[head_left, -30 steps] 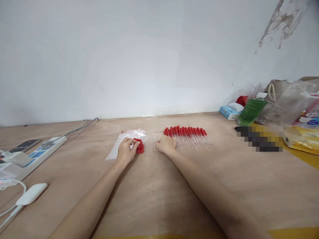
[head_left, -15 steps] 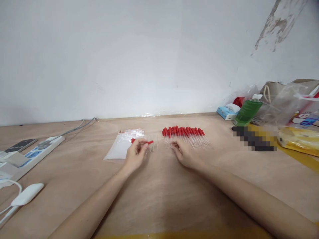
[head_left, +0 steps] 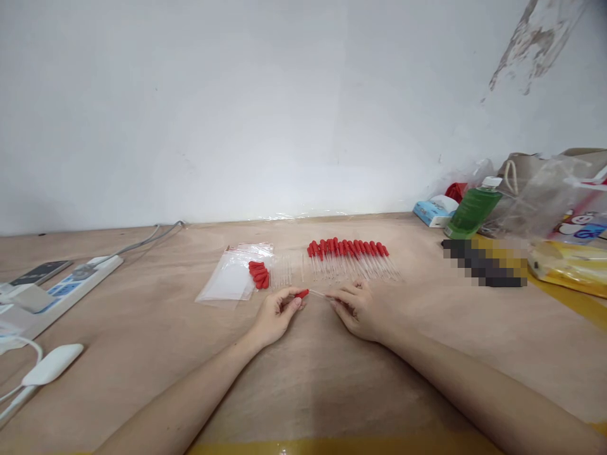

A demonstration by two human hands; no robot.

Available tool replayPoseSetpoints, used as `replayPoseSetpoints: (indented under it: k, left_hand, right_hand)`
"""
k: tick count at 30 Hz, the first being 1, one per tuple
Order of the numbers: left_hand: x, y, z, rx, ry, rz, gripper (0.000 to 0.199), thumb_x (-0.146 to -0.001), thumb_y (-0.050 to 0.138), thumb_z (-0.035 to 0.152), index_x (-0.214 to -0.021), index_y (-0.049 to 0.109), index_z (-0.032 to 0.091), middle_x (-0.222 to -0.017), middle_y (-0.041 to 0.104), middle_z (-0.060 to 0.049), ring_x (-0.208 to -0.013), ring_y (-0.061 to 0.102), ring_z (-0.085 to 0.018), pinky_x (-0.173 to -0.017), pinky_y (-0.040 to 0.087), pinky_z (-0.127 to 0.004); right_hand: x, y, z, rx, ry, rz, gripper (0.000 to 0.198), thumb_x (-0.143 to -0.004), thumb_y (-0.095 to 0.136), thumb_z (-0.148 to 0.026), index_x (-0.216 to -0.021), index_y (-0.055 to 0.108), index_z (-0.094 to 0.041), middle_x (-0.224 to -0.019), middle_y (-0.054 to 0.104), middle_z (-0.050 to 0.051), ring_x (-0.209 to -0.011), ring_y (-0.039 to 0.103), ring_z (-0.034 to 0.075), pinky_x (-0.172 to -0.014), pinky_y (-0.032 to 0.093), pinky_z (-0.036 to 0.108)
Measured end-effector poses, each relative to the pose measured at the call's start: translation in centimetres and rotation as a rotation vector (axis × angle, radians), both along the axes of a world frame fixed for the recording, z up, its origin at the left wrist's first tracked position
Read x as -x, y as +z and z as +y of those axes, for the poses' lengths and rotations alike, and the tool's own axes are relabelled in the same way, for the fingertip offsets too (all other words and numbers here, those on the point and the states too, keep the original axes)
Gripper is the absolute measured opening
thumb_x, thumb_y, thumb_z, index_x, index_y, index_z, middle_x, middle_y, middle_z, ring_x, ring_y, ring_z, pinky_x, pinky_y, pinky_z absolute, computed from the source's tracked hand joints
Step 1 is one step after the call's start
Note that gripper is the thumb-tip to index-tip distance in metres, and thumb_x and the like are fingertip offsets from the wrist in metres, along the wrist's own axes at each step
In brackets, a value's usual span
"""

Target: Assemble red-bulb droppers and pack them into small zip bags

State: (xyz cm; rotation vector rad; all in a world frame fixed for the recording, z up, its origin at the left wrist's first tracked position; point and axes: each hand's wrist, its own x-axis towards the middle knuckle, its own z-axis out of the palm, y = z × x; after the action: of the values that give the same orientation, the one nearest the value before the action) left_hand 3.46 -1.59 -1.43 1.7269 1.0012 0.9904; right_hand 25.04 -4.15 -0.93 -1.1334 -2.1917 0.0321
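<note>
My left hand point(head_left: 279, 314) pinches a red rubber bulb point(head_left: 302, 294), its open end turned to the right. Between the fingers of my right hand point(head_left: 353, 308) is a thin clear glass dropper tube point(head_left: 318, 293). The tube's left end meets the bulb's mouth; whether it is inside I cannot tell. Beyond my left hand lies a small pile of loose red bulbs point(head_left: 258, 275), with a row of bare clear tubes point(head_left: 287, 270) beside it. Past my right hand, several droppers with red bulbs point(head_left: 348, 248) on their tubes lie in a row.
Clear zip bags point(head_left: 225, 275) lie flat left of the loose bulbs. On the far left are a white power strip point(head_left: 90, 278) and a phone point(head_left: 40, 273). A green bottle point(head_left: 474, 208), a tissue pack point(head_left: 431, 213) and plastic bags point(head_left: 540, 196) stand at the right.
My left hand has moved right and nearer with the bulb, away from the pile. My right hand has come nearer too, and the tube and bulb now meet.
</note>
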Motion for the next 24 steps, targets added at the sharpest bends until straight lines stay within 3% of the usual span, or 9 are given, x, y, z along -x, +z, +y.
replayPoseSetpoints:
  k: [7,16,24]
  left_hand:
    - [0.0,0.4,-0.3,-0.103,0.042,0.134,0.026,-0.077,0.057,0.034,-0.094,0.064,0.015,-0.081,0.068,-0.004,-0.07,0.06,-0.015,-0.063,0.048,-0.026]
    - [0.5,0.8,-1.0,-0.22,-0.015,0.192,0.022,-0.08,0.055,0.035,-0.087,0.067,0.017,-0.081,0.064,-0.005,-0.071,0.057,-0.015,-0.063,0.043,-0.025]
    - [0.4,1.4,-1.8,-0.239,-0.115,0.302,0.02,-0.082,0.053,0.031,-0.086,0.066,0.017,-0.079,0.06,-0.004,-0.065,0.052,-0.011,-0.058,0.04,-0.022]
  right_hand:
    - [0.0,-0.3,0.0,0.001,0.054,-0.008,0.025,-0.087,0.04,-0.025,-0.1,0.062,-0.022,-0.079,0.065,0.004,-0.069,0.054,0.013,-0.074,0.032,0.032]
    - [-0.5,0.0,-0.1,0.076,0.134,-0.016,0.023,-0.086,0.044,-0.026,-0.097,0.064,-0.026,-0.082,0.065,0.002,-0.068,0.053,0.012,-0.075,0.031,0.032]
    - [-0.6,0.1,-0.1,-0.056,0.133,-0.106,0.023,-0.085,0.045,-0.022,-0.097,0.065,-0.025,-0.076,0.063,0.001,-0.06,0.047,0.01,-0.071,0.025,0.031]
